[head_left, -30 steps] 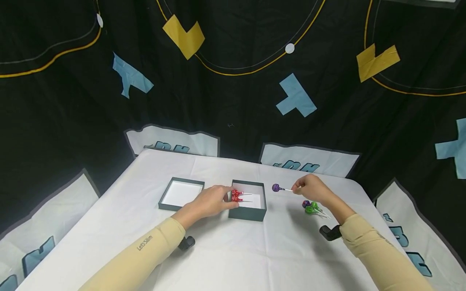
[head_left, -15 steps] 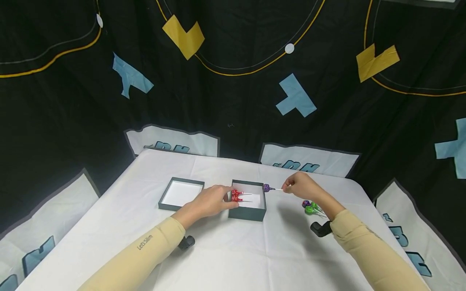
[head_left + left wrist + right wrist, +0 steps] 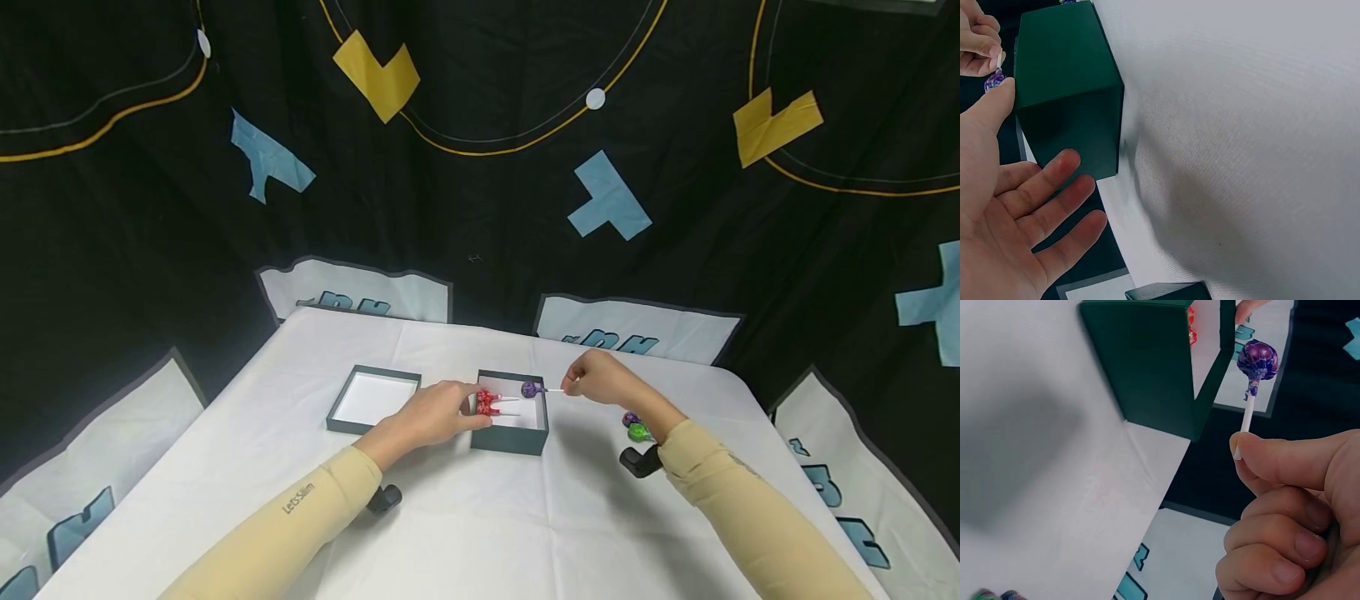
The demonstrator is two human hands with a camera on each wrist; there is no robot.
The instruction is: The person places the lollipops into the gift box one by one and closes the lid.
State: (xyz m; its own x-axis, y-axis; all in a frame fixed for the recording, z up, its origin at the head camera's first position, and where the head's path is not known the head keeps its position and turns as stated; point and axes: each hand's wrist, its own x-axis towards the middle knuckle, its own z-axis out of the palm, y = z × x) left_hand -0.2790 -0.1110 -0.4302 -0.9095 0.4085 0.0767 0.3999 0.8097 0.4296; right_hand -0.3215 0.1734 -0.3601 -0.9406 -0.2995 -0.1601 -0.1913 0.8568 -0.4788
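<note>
In the head view my right hand (image 3: 600, 379) pinches the white stick of a purple-wrapped lollipop (image 3: 531, 389) between thumb and forefinger. The lollipop's head hangs over the right part of an open dark green box (image 3: 510, 441), stick pointing right. Two red-wrapped lollipops (image 3: 487, 403) lie inside that box, against its left wall. My left hand (image 3: 431, 414) rests at the box's left side; in the left wrist view the thumb touches a rim corner and the other fingers (image 3: 1060, 212) extend loosely beside the wall. Green and purple lollipops (image 3: 637, 431) lie on the right, partly hidden by my right forearm.
A shallow dark green lid (image 3: 374, 398) with a white inside lies left of the box, partly behind my left hand. Both stand on a table with a white cloth (image 3: 480, 525). A black curtain (image 3: 480, 217) hangs behind the table's far edge.
My right hand has moved left with the purple lollipop, bringing its head from right of the box to over it. My left hand and the box have stayed in place.
</note>
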